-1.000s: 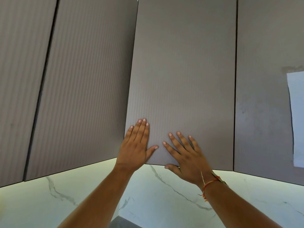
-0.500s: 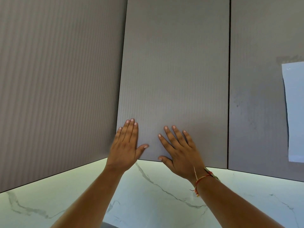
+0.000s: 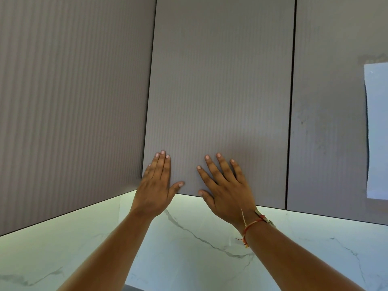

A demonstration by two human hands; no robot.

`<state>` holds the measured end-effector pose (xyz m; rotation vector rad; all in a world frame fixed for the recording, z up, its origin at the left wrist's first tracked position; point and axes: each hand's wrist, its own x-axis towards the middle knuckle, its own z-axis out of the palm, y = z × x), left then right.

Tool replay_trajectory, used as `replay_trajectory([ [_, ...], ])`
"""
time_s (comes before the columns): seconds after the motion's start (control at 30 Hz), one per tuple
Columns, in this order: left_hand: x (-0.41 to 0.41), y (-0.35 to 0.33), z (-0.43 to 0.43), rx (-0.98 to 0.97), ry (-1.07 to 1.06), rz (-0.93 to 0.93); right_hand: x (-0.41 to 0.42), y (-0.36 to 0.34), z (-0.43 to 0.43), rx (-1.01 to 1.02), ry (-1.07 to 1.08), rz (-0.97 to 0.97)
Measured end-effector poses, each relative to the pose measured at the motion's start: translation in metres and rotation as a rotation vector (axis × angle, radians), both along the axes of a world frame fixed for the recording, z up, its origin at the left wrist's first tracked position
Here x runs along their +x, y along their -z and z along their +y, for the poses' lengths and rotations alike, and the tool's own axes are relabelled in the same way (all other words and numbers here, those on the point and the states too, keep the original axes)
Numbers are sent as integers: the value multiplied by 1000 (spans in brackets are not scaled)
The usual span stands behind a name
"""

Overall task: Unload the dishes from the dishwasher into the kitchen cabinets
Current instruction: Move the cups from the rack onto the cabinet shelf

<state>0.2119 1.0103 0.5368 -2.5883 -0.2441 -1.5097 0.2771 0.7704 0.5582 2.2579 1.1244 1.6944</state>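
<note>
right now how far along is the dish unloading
Done: cannot tell; no dishes or dishwasher are in view. In hand: left hand and right hand, both empty, lie flat on the middle cabinet door, which looks shut. Left: unknown from this view.

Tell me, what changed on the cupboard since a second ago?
The grey ribbed cabinet door swung shut: the dark gap along its left edge has closed. The left hand and right hand stayed flat and open on its lower part, holding nothing. The white paper sheet on the door to the right stayed put.
</note>
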Motion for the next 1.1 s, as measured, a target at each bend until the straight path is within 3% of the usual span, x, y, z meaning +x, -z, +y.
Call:
replay_trajectory([
  [0.37,-1,-4,-14,-73,-25,40,-6,2,4,12,33,32],
  [0.53,-34,-14,-44,-193,-27,181,-33,-8,-2,-28,45,195],
  [0.67,-59,1,-80,-118,10,187,-60,0,-19,40,-5,379],
  [0.87,-92,38,-159,-32,80,215,-101,38,-98,40,-5,449],
  [1.1,-152,117,-288,-141,241,352,-165,114,-233,115,15,620],
])
